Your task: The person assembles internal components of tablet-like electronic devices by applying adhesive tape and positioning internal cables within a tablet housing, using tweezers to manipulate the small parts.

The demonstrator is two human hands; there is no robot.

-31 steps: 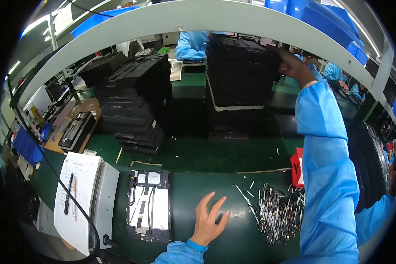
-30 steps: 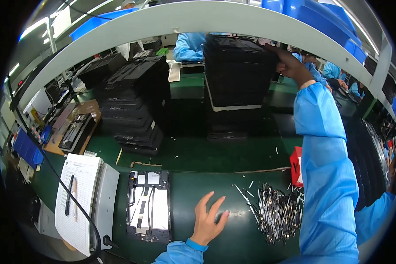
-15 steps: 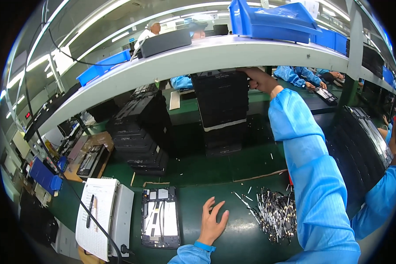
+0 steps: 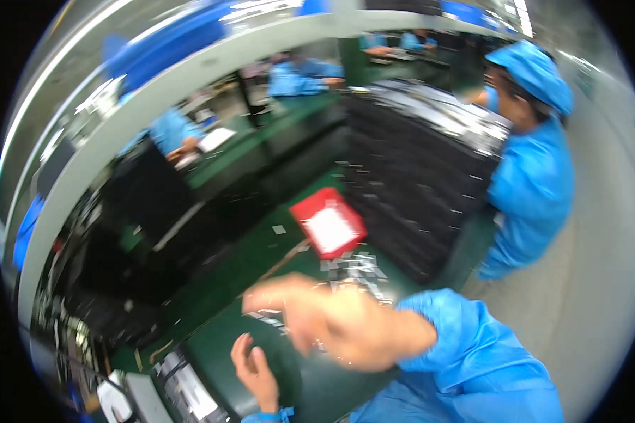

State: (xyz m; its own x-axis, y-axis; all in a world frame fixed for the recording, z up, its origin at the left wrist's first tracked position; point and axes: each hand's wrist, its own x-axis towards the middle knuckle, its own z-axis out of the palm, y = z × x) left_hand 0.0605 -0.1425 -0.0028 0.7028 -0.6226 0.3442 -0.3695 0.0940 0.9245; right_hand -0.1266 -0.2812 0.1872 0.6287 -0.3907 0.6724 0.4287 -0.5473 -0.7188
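Observation:
My right hand (image 4: pixel 339 321) hangs over the bench in front of me, smeared by motion. Its index finger and thumb look spread apart, with nothing visible between them. Below and to its left, my left hand (image 4: pixel 255 372) is raised, fingers apart and empty, with a blue band at the wrist. The nearest thing to that hand is an open black device casing (image 4: pixel 190 389) with silvery plates, lying at the lower left. Partly hidden behind my right hand is a pile of short, thin cable-like pieces (image 4: pixel 363 271).
A red box (image 4: pixel 329 224) with a white top stands beyond the pile. Tall stacks of black casings rise at the right (image 4: pixel 416 176) and left (image 4: pixel 148 187). A grey shelf (image 4: pixel 212 60) crosses above. A co-worker in blue (image 4: pixel 533 169) is at the right; others work opposite.
My view has swung to the right. My right hand has come off the tall black stack at the back and is now low over the bench. My left hand remains open near the casing.

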